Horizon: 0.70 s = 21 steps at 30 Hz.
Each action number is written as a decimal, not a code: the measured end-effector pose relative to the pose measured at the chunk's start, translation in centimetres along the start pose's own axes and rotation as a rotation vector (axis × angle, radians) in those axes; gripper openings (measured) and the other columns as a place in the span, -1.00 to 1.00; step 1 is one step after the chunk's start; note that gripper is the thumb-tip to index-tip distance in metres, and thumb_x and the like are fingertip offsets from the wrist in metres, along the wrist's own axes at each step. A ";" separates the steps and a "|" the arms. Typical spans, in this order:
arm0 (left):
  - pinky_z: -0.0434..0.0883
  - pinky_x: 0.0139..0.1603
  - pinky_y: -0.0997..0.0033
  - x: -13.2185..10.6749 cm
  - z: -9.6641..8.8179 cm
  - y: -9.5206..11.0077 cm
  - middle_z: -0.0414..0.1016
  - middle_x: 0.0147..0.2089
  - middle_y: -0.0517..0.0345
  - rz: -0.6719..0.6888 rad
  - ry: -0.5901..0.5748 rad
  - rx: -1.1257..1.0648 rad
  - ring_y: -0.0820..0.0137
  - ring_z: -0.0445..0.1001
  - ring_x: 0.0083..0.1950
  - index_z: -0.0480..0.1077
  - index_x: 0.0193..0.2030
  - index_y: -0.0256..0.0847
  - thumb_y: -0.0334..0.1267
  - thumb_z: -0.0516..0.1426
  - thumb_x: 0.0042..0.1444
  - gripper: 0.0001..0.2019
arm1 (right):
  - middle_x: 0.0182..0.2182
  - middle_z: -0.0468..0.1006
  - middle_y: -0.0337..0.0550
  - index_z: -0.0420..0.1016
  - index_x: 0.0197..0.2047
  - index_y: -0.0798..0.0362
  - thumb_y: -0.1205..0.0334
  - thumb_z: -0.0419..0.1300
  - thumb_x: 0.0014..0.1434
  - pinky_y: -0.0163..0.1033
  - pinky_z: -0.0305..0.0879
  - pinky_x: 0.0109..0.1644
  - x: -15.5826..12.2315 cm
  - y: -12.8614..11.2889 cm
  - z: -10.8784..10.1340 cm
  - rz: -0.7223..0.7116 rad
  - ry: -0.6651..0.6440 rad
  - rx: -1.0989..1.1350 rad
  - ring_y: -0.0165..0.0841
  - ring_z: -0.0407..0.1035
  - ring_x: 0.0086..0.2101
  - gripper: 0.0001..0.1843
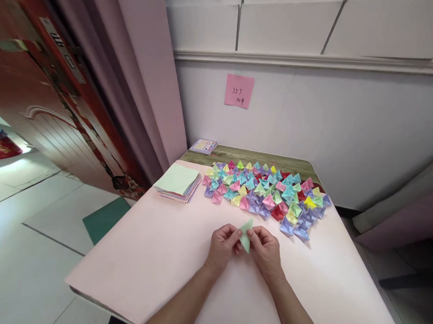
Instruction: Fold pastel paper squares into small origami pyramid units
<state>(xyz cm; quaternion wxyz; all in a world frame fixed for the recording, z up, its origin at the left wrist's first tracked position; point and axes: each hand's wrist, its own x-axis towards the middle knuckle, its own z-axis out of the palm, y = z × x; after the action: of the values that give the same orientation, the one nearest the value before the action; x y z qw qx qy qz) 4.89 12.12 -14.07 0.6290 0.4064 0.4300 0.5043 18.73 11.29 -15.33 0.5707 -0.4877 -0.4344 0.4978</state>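
A small piece of folded light green paper (246, 236) is held between my two hands above the middle of the pink-covered table. My left hand (225, 243) pinches its left side, thumb on top. On the right side, my right hand (266, 248) grips it between thumb and fingers. The fingers behind the paper are partly hidden. Just beyond my hands spread many folded paper pieces (269, 201) in blue, green, pink, yellow, purple and red, packed close together. To the left lies a stack of square paper sheets (178, 179) with a pale green one on top.
A small pack with a printed cover (204, 146) sits at the table's far left corner. A pink note (239, 91) is stuck to the wall behind. On the floor at left lies a dark green sheet (105, 218), near a red door (41, 87) and a curtain (149, 70).
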 end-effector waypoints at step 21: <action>0.21 -0.62 0.54 0.0 -0.9 0.8 0.38 -0.60 0.18 -0.104 -0.146 -0.237 0.51 0.31 -0.64 0.40 -0.40 -0.29 -0.01 0.21 0.08 -0.67 | -0.49 0.54 -0.21 0.56 -0.33 0.07 0.00 0.39 0.01 -0.27 0.38 -0.36 -0.4 -0.3 0.4 0.147 -0.128 0.195 -0.39 0.39 -0.50 -0.69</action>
<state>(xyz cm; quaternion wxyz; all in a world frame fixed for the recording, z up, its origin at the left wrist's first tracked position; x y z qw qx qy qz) 3.85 12.29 -13.61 0.7274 0.3421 0.3412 0.4874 18.29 10.94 -15.01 0.5485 -0.4275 -0.3824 0.6084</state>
